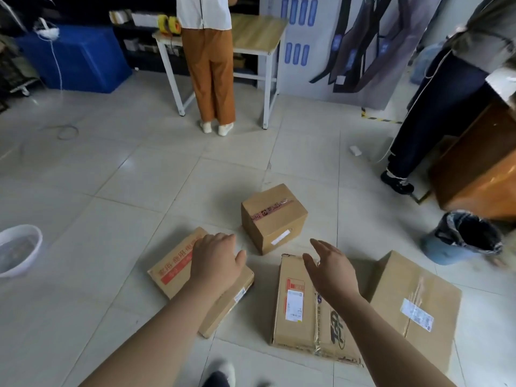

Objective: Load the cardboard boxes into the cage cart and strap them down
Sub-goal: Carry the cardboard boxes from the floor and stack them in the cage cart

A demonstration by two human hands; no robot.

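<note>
Cartons dot the tiled floor [117, 174]; no cage cart is in view. A sound lift likely means palms low on opposite sides before raising. The largest carton [416, 303] sits at right. The long flat carton [296, 305] lies under the spread right grip [332, 270], the red-printed carton [176, 265] beneath the spread left grip [215, 258]. The small cube carton [273, 216] lies just ahead, between both empty grips.
</note>
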